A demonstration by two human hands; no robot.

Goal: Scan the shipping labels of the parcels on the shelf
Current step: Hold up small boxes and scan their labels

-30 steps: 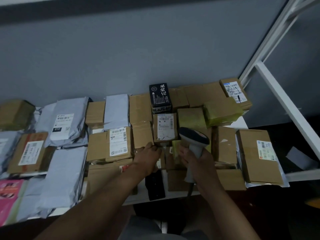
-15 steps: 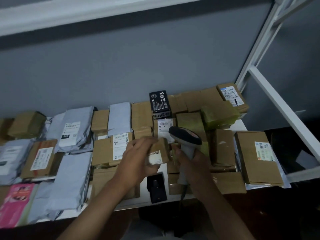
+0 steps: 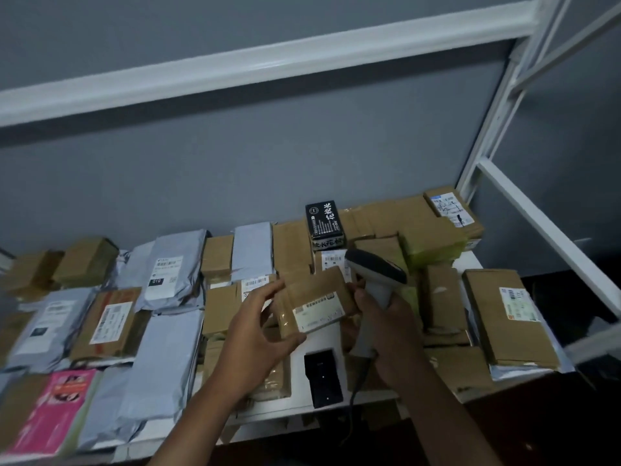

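Parcels crowd the white shelf (image 3: 470,260) as we lift one small brown parcel (image 3: 312,294) clear of the pile, our left hand (image 3: 255,338) gripping its left end between thumb and fingers, its white shipping label (image 3: 317,314) tilted toward us. Just right of that grip, our right hand (image 3: 393,334) is wrapped around the handle of the grey barcode scanner (image 3: 374,274), whose head rises just behind the parcel's right end. Below the two grips a black device (image 3: 322,378) lies on the shelf; grey mailer bags (image 3: 168,344) lie to the left.
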